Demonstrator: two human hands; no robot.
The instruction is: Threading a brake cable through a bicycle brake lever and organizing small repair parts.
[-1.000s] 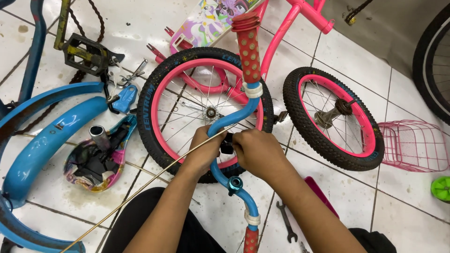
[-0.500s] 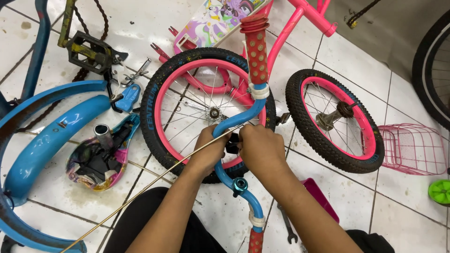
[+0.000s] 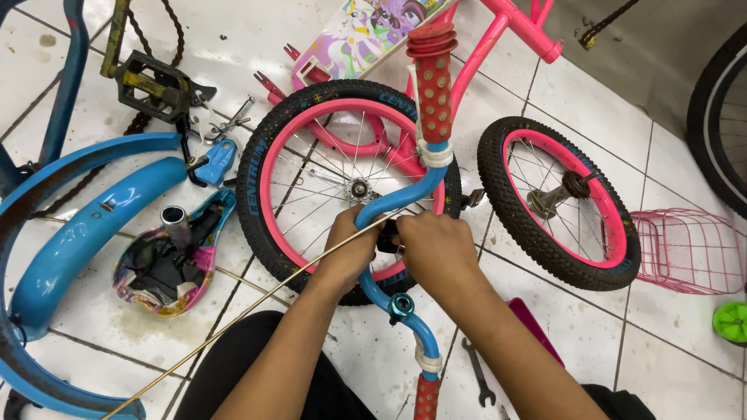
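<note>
Looking down at the centre of the frame, I see both hands bunched on the middle of the blue handlebar, right where it meets the stem. My left hand is curled around the bar just below the bend, fingers clenched on it, and a long thin brass-coloured rod runs from under that hand down toward the lower left of the frame. My right hand is closed over a dark part at the clamp; I cannot tell what the fingertips pinch, since the knuckles hide it.

Compared with 1 second ago, the hands have barely shifted on the bar. The view has drifted slightly, so the right hand now covers the clamp a little more fully. I judge that the work at the clamp is continuing, not finished.

The handlebar crosses the frame vertically, with 1 red dotted grip at the top centre and a small teal bell below my hands. Behind it lies the pink front wheel with its black tyre. A second pink wheel lies to the right, and a pink wire basket sits at the right edge. At left lie a blue mudguard and an upturned saddle. A spanner rests on the white tiles near the bottom.
</note>
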